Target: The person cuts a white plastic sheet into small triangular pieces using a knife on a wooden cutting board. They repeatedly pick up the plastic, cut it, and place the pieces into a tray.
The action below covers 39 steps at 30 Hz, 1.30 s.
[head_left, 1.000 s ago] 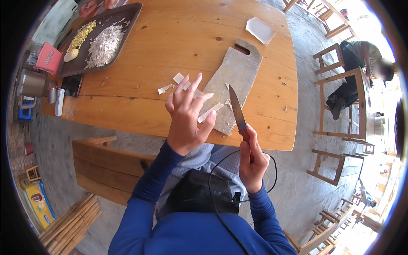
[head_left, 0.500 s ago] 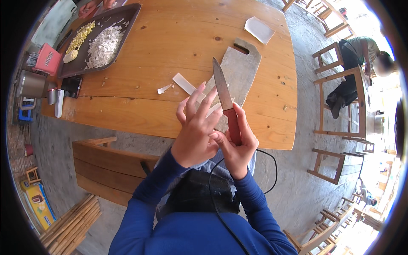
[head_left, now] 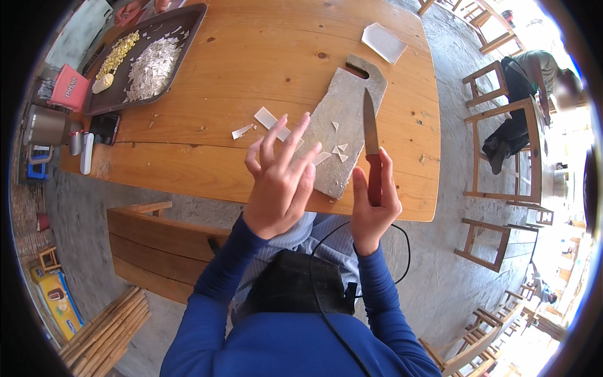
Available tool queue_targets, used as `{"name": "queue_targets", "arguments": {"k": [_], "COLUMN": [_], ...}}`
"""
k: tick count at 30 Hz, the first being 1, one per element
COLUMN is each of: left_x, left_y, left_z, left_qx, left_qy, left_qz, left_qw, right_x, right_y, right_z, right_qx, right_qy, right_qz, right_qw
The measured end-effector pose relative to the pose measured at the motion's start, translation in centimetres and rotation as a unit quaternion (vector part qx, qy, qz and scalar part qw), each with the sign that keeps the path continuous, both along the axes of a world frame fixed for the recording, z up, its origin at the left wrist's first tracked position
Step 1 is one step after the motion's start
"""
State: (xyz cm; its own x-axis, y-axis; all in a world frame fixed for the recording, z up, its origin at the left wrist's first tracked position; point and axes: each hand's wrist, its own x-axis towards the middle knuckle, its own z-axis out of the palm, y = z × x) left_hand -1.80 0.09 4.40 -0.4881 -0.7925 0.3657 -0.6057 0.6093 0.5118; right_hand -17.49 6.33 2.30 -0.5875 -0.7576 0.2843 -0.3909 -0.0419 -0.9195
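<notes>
A knife (head_left: 371,129) with a red-brown handle points away from me, its handle gripped in my right hand (head_left: 375,212). The blade is over the right edge of a worn grey cutting board (head_left: 342,116). My left hand (head_left: 279,185) has its fingers spread at the board's near left side and holds nothing. Several small pale triangular pieces (head_left: 340,152) lie on the board. A pale flat strip (head_left: 265,117) sticks out past my left fingertips, partly hidden by them. Left of it, a small white scrap (head_left: 241,132) rests on the wooden table (head_left: 251,56).
A dark tray (head_left: 195,38) at far left bears a heap of white slivers (head_left: 152,68) and yellow bits (head_left: 117,55). Near it are a pink container (head_left: 69,88) and a phone (head_left: 105,127). A white sheet (head_left: 384,43) lies beyond the board. Another person (head_left: 540,75) bends at right.
My hands have moved apart: the right, with the knife, rightward, and the left slightly leftward. The small pieces on the board have come into sight.
</notes>
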Motion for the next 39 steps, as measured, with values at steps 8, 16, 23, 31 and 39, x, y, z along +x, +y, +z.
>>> {"name": "queue_targets", "arguments": {"k": [8,16,23,31,39], "left_x": [1.4,0.6,-0.3,-1.0,-1.3], "left_y": [-1.1,-0.2,-0.1,0.1,0.3], "left_z": [-1.4,-0.9,-2.8,-3.4,-3.6], "left_qx": [-0.004,0.01,-0.024,-0.04,-0.047], "left_qy": [0.012,-0.021,-0.004,0.025,0.033], "left_qz": [0.066,0.043,0.074,0.112,0.125], "left_qw": [0.998,0.999,0.997,0.993,0.99], "right_x": [-3.6,-3.4,-1.5,-0.6,0.2], "right_y": [1.8,2.7,4.5,4.6,5.1], "right_z": [-1.6,-0.8,0.0,-0.1,-0.6], "right_qx": [0.049,0.014,0.072,0.072,0.093], "right_qy": [0.137,0.243,0.251,0.259,0.289], "right_qz": [-0.053,0.011,0.132,0.13,0.126], "right_qw": [0.988,0.97,0.956,0.954,0.945]}}
